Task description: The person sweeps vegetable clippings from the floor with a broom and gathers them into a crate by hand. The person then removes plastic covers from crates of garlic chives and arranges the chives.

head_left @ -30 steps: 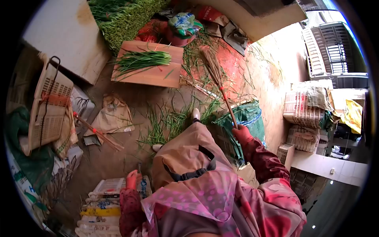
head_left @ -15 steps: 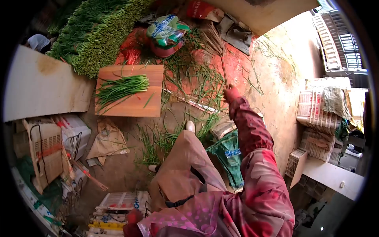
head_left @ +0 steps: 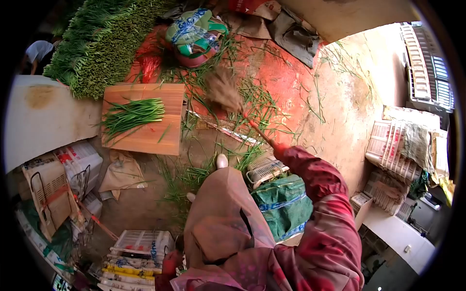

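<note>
We find the right hand (head_left: 280, 149) at right of centre, its fingers closed round the near end of the handle of the broom (head_left: 255, 126). The broom slants far and to the left, over a red sheet (head_left: 297, 80) littered with loose stalks (head_left: 257, 97). Its bristles (head_left: 224, 92) are blurred; we cannot tell whether they touch the sheet.

We judge the step in hand to be a sweeping stroke — one-handed, among the stalks. A further stroke would call for a firm grip, bristles low, and clearance from the board (head_left: 173, 120) at left, which bears a green bunch (head_left: 138, 116), and from the basin (head_left: 198, 58) beyond.

The left hand (head_left: 171, 262) is low at the near left, beside the crates (head_left: 141, 241). It is dark and blurred — we cannot tell how its fingers stand, nor whether they touch anything. A green bag (head_left: 284, 203) lies left of the right arm.
</note>
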{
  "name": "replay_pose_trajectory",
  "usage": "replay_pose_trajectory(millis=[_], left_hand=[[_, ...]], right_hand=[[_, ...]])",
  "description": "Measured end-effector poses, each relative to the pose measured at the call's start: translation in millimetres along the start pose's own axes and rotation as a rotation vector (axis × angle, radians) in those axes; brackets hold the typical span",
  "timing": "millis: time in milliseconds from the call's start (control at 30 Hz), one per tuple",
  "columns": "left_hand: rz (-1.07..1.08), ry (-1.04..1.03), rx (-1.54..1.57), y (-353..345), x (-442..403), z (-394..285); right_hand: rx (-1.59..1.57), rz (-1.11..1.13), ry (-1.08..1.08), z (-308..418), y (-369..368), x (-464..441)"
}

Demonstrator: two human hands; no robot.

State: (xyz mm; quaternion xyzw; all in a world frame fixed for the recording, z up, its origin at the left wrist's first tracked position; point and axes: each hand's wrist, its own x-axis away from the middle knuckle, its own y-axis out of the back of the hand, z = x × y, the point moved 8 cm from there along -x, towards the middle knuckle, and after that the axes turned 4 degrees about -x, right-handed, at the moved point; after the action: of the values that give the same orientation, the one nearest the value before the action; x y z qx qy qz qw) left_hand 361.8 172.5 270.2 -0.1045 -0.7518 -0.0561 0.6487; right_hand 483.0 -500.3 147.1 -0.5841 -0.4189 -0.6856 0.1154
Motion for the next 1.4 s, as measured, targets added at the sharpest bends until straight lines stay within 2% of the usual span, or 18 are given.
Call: replay_pose_trajectory(millis=[167, 233, 300, 500, 633, 700, 767, 867, 933, 967, 1000, 1100, 1133, 1200, 1233, 1333, 1367, 1400], left_hand=[[-0.108, 0.047, -0.030, -26, -4, -48], [-0.156, 0.058, -0.003, -28, -14, -46], [0.047, 0.033, 0.087, -19, -33, -25], [-0.065, 0.065, 0.070, -22, -9, -30], [-0.125, 0.079, 0.116, -2, -7, -13], [-0.148, 0.081, 0.149, 0, -10, -13], [-0.167, 0.087, 0.199, -4, -11, -5], [0.061, 0.077, 0.217, -22, -40, -4], [0.022, 0.072, 0.113, -40, -41, -19], [-0.033, 0.064, 0.013, -47, -41, -30], [-0.041, 0.018, -0.095, -52, -42, -38], [0.010, 0.078, -0.102, -56, -56, -36], [0.016, 0.080, -0.112, -56, -58, -41], [0.009, 0.033, -0.148, -59, -50, -68], [0.007, 0.037, -0.157, -57, -48, -73], [-0.086, 0.068, -0.117, -29, -59, -77], [-0.016, 0.045, -0.082, -14, -74, -66], [0.016, 0.036, -0.065, -15, -74, -68]], right_hand=[[-0.031, 0.176, 0.040, -50, 46, 122], [-0.095, -0.044, 0.433, -79, 60, 119], [-0.083, -0.040, 0.237, -49, 105, 170], [-0.229, -0.289, 0.356, 34, 126, 71], [0.098, -0.155, 0.100, 112, 116, 15], [0.144, -0.260, 0.254, 93, 44, -60], [-0.066, 0.021, -0.144, 124, 86, 87], [-0.037, 0.176, -0.008, 20, 29, 66], [0.227, 0.067, 0.088, -10, 46, 91], [-0.022, 0.136, -0.186, -26, 72, 126], [0.000, 0.088, 0.053, -65, 67, 114], [-0.038, -0.211, 0.222, -95, 109, 171], [-0.043, -0.213, 0.212, -102, 102, 167], [-0.529, -0.071, -0.207, -110, 81, 160], [-0.748, -0.119, -0.032, -171, 18, 72], [-0.896, -0.043, -0.357, -117, -31, 19], [-0.557, 0.022, -0.255, -96, -57, 6], [-0.645, 0.130, -0.244, -94, -102, 8]])
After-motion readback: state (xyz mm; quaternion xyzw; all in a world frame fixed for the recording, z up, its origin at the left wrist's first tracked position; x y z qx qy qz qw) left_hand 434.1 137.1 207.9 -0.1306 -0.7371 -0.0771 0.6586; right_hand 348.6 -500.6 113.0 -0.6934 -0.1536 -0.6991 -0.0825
